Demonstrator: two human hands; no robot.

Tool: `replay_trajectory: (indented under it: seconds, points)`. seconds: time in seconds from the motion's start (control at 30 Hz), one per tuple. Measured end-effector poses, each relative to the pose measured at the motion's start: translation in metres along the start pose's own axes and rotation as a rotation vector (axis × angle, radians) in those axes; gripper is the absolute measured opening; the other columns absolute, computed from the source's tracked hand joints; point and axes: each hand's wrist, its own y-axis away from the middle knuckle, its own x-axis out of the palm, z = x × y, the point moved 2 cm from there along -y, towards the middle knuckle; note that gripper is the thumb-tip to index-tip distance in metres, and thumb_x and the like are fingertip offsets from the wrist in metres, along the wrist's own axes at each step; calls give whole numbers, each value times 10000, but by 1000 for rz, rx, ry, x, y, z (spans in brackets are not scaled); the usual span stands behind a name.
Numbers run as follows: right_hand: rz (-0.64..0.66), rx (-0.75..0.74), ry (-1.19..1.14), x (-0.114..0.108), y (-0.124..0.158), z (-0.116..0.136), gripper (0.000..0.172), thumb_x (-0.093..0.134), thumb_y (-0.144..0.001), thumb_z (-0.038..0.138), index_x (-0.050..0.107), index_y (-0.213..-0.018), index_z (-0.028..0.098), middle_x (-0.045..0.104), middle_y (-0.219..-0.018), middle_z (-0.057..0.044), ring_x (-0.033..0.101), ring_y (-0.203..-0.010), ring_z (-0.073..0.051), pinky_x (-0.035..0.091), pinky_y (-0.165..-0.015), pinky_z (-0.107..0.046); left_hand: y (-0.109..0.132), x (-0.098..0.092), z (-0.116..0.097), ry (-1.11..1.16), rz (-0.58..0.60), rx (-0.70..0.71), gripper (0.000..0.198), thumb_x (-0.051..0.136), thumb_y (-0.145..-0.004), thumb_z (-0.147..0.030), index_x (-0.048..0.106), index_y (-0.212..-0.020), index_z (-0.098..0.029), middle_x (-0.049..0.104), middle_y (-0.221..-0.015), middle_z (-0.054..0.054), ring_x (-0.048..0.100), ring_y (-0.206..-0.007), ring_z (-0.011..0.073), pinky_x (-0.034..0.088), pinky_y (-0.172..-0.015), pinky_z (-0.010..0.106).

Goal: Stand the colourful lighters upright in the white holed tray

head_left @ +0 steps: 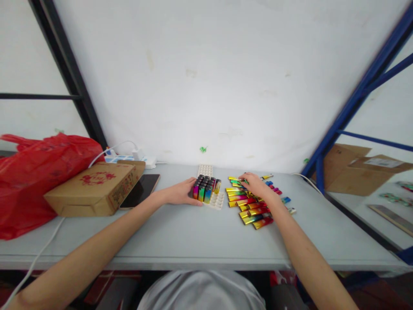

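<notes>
A white plastic tray (218,200) lies on the grey table (180,234) and carries several upright rainbow-coloured lighters (204,188). My left hand (180,192) rests against the tray's left side, fingers curled at the nearest lighters. To the right lies a row of several gold-and-rainbow lighters (250,211) flat on the table. My right hand (254,185) lies over the far end of that row, fingers bent down onto the lighters; what it grips is hidden.
A cardboard box (93,189) and a dark phone (141,190) sit left of the tray, with a red plastic bag (35,172) beyond. A power strip (129,158) with white cables lies by the wall. Small loose pieces (275,189) lie right of the row. Blue shelving (355,107) stands at right.
</notes>
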Motion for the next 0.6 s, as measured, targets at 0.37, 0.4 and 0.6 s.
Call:
replay_trajectory:
  seconds: [0.37, 0.4, 0.6]
  points:
    - [-259, 136, -353, -16, 1, 5, 213, 725, -866, 108, 794, -1054, 180, 780, -1155, -127, 780, -961, -240, 620, -925, -392, 1, -1, -1, 1, -12, -1, 903, 822, -792, -697, 540, -1494, -202, 618, -1413, 137, 614, -1310, 367, 459, -1198, 459]
    - [-294, 160, -456, -17, 1, 6, 208, 734, -859, 131, 790, -1050, 189, 787, -1150, -116, 786, -971, -241, 625, -922, -392, 1, -1, -1, 2, -15, 12, 890, 823, -795, -693, 546, -1487, -207, 622, -1408, 133, 616, -1305, 364, 457, -1199, 460]
    - [-331, 341, -1042, -17, 3, 20, 467, 899, -742, 368, 796, -1149, 166, 835, -1026, -105, 776, -1086, -293, 579, -1036, -433, -1, 0, 2, -10, -3, 22, 863, 819, -800, -688, 565, -1462, -196, 620, -1402, 134, 614, -1300, 361, 464, -1187, 466]
